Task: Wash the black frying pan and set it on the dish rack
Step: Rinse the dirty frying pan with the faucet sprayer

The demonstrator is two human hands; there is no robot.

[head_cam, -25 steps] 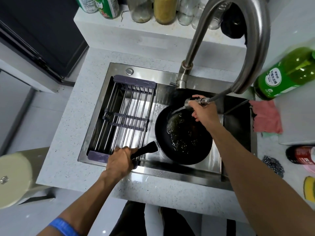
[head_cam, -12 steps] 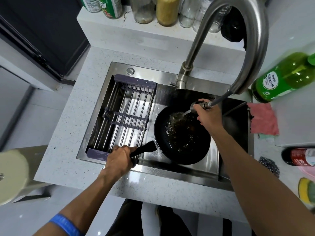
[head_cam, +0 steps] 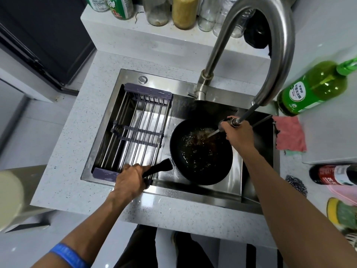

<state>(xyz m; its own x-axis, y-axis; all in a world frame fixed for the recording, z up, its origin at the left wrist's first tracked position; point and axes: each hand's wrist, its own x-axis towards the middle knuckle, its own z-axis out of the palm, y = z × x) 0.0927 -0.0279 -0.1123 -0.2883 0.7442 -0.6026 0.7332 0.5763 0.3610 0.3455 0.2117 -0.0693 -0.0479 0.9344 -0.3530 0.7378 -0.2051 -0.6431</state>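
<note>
The black frying pan (head_cam: pixel 201 153) sits in the steel sink (head_cam: pixel 193 192), with water and bubbles pooled inside it. My left hand (head_cam: pixel 130 180) grips the pan's black handle (head_cam: pixel 158 168) at the sink's front edge. My right hand (head_cam: pixel 238 133) holds the pull-out spray head (head_cam: pixel 225 124) above the pan's far right rim, and a jet of water runs from it into the pan. The dish rack (head_cam: pixel 135 136), metal bars with purple ends, spans the left half of the sink and holds nothing.
The tall curved faucet (head_cam: pixel 270 60) arches over the sink. A green bottle (head_cam: pixel 311 89), a pink cloth (head_cam: pixel 289 134), a dark red-labelled bottle (head_cam: pixel 336 175), a steel scourer (head_cam: pixel 296 185) and a yellow-green sponge (head_cam: pixel 342 213) lie on the right counter. Jars (head_cam: pixel 184 12) line the back ledge.
My right hand has carried the spray head to the right, from over the pan's middle to its far right rim. The water keeps running and my left hand keeps its hold on the handle.
</note>
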